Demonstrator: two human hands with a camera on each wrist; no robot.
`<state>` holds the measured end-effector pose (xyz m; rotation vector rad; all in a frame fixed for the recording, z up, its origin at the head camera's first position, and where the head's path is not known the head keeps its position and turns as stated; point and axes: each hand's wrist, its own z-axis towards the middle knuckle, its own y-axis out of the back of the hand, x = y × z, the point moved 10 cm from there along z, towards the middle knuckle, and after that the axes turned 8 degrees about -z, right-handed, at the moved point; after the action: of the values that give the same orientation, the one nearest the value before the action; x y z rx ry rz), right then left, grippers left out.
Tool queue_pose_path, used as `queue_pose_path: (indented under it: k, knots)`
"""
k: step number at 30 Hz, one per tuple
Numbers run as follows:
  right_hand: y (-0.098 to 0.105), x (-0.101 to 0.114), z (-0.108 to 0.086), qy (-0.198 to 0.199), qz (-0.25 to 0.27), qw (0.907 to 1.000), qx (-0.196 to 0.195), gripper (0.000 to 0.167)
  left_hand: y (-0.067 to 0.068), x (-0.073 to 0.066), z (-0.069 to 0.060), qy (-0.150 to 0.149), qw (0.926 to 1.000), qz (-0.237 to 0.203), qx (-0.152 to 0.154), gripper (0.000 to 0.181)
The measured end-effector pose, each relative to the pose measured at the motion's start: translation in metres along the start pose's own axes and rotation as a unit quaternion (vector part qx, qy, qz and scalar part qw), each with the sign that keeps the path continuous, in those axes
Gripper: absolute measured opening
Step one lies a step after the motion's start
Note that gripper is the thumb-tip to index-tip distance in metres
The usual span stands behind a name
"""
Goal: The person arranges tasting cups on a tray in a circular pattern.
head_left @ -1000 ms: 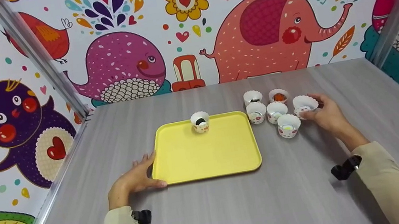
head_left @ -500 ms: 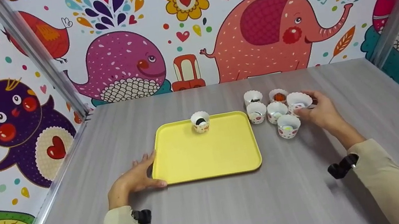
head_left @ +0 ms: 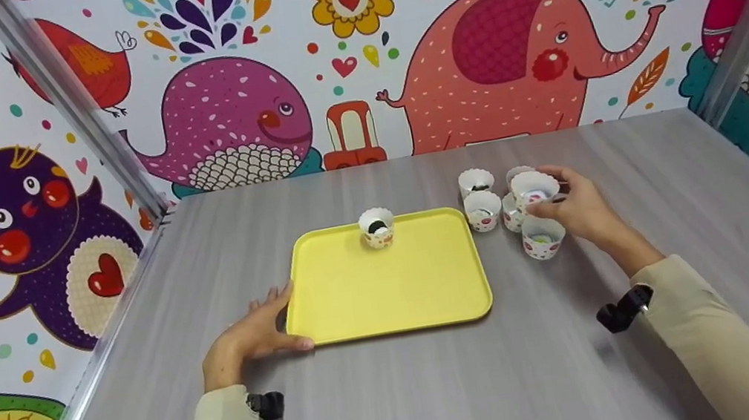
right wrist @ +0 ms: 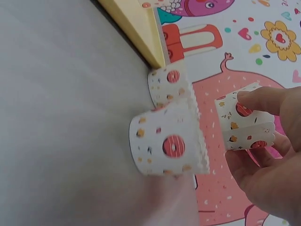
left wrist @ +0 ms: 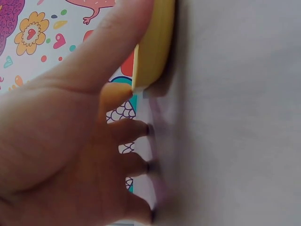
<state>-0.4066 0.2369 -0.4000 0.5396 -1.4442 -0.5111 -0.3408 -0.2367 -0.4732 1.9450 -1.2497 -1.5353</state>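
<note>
In the head view my right hand (head_left: 583, 207) pinches a white scalloped paper baking cup (head_left: 534, 186), with something pinkish inside. The right wrist view has this cup raised off the table, thumb on one side and fingers on the other. Close below and around it stand several similar paper cups (head_left: 543, 240), one partly hidden behind it. My left hand (head_left: 251, 332) rests at the near left corner of a yellow tray (head_left: 393, 282): thumb along the front edge, index finger touching the side, other fingertips on the table. Near the tray's far rim sits another paper cup (head_left: 377, 230) with a black-and-white item.
The grey table (head_left: 405, 400) runs back to a wall (head_left: 241, 126) printed with cartoon animals. Metal posts (head_left: 80, 106) stand at the back corners. Two of the cups (head_left: 482, 212) stand close beside the tray's right edge.
My right hand has lifted its paper cup from the right of the group and carried it left, over the other cups. The left hand and tray have stayed put.
</note>
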Motion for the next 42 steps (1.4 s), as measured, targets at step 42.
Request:
queue_pose_path:
  k: [42]
  knots:
    - [-0.110, 0.064, 0.022, 0.030, -0.039, 0.9975, 0.050, 0.067, -0.001, 0.002, 0.000, 0.014, 0.9999, 0.001, -0.001, 0.120]
